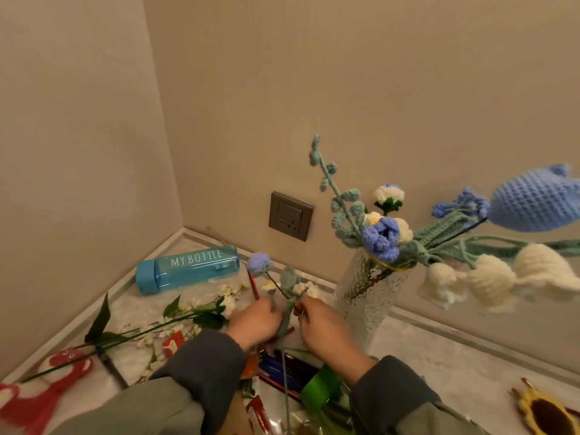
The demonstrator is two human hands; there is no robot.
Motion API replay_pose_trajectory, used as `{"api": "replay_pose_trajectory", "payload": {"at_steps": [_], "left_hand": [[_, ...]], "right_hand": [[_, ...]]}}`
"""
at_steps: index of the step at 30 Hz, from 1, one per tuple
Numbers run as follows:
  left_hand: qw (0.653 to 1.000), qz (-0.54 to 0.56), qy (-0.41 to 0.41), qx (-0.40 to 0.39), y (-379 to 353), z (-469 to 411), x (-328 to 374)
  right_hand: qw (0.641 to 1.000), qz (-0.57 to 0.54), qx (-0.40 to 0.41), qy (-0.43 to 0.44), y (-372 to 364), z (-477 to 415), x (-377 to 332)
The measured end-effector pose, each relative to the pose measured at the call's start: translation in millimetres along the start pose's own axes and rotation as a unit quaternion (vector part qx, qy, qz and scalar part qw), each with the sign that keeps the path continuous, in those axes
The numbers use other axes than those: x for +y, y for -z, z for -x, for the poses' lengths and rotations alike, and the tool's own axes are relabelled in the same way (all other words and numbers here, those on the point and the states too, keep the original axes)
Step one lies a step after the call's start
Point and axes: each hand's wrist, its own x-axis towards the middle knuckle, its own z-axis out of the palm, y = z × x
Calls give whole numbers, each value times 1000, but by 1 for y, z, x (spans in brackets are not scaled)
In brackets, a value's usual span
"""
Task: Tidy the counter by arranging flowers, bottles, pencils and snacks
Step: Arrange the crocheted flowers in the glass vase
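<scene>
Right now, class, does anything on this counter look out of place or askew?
Yes. The blue bottle lies on its side, and a white-blossom branch lies flat beside it, outside the vase.

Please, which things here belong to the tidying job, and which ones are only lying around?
Job: left hand and right hand holding crochet stems; vase; blue bottle; white blossom branch; pencils; snack packet.
Just there: wall socket; red plush toy.

Dim warm light, blurred wide-angle edges
</scene>
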Motion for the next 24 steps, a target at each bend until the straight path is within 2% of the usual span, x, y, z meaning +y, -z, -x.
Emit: {"api": "replay_pose_trajectory", "payload": {"at_steps": [4, 7, 13, 17, 24], "left_hand": [[994, 83, -36, 61, 25, 14, 11], [978, 165, -72, 102, 47, 27, 16], [902, 342, -174, 199, 92, 86, 39], [859, 404, -232, 214, 106, 119, 45], [818, 444, -284, 230, 99, 159, 60]], "right_hand": [[993, -50, 82, 70, 34, 9, -25], [981, -116, 115, 103, 51, 19, -43], [939, -247, 170, 169, 83, 48, -77], [912, -302, 196, 195, 101, 72, -91], [883, -375, 200, 201, 113, 106, -83]]}}
